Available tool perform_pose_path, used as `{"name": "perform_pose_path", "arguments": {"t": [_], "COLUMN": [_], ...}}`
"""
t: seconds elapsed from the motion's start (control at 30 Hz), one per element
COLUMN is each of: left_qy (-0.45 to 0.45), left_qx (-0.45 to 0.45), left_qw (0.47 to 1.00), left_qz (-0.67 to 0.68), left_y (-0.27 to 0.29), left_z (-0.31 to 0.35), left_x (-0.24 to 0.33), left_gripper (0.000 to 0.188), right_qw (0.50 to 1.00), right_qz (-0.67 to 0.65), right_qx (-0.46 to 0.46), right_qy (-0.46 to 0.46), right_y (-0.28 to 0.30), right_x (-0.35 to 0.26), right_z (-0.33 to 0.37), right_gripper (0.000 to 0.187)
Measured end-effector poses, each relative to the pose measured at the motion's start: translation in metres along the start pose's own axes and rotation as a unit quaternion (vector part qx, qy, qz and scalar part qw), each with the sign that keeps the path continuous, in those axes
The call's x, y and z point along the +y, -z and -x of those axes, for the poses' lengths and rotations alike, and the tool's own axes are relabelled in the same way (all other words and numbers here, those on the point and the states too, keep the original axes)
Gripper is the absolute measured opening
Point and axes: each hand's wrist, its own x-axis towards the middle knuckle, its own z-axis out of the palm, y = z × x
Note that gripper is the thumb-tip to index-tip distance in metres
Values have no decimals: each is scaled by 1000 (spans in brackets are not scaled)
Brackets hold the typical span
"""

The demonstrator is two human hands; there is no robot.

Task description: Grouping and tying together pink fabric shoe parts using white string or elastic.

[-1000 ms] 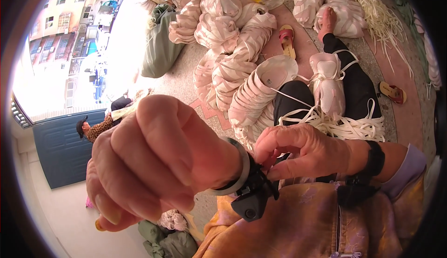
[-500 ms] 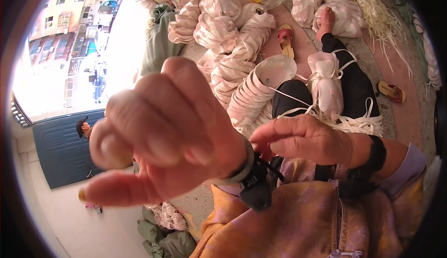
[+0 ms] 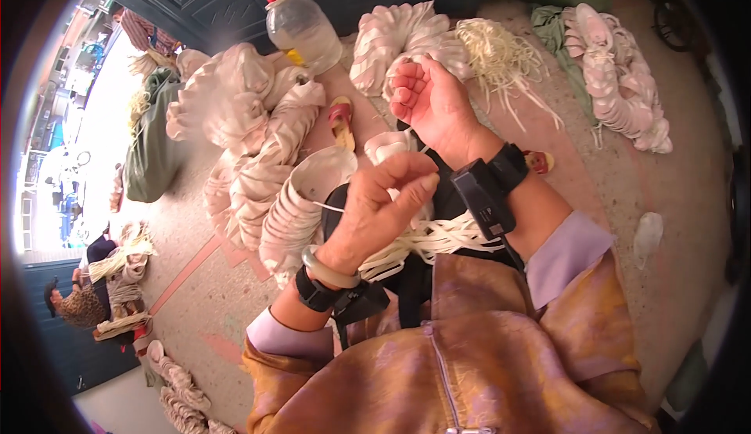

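My left hand (image 3: 383, 203), with a bangle at its wrist, is raised over my lap, thumb and forefinger pinched together. What lies in the pinch, if anything, is too small to make out. Farther out and to the right, my right hand (image 3: 432, 105) is turned palm up with its fingers curled; their contents are hidden. Partly behind my left hand, a pale pink and white shoe upper (image 3: 387, 145) rests on my legs. A white shoelace (image 3: 325, 205) runs toward it from the left. Loose white shoelaces (image 3: 438, 238) lie across my lap.
Nested shoe uppers (image 3: 301, 191) stand left of my legs, with heaped bundles (image 3: 227, 97) beyond. A large clear jug (image 3: 307, 31), a red sandal (image 3: 340, 121) and a cream lace bundle (image 3: 501, 54) lie ahead. Another person (image 3: 78, 305) is at the far left.
My left hand has dropped from close before the camera toward my lap and its fingers have pinched. My right hand has swung outward and turned palm up. The view has shifted.
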Motion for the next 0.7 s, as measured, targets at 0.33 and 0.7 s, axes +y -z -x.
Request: {"name": "perform_pose_path", "arguments": {"t": [0.33, 0.7], "left_qy": [73, 149], "left_qx": [-45, -129], "left_qw": [991, 940], "left_qz": [106, 278], "left_y": [-26, -35], "left_z": [-7, -14], "left_x": [16, 10], "left_gripper": [22, 31], "right_qw": [964, 963], "right_qz": [192, -121], "right_qx": [-31, -240], "right_qy": [180, 11], "right_y": [-19, -43], "right_x": [-22, -37], "right_z": [14, 41], "right_gripper": [23, 36]}}
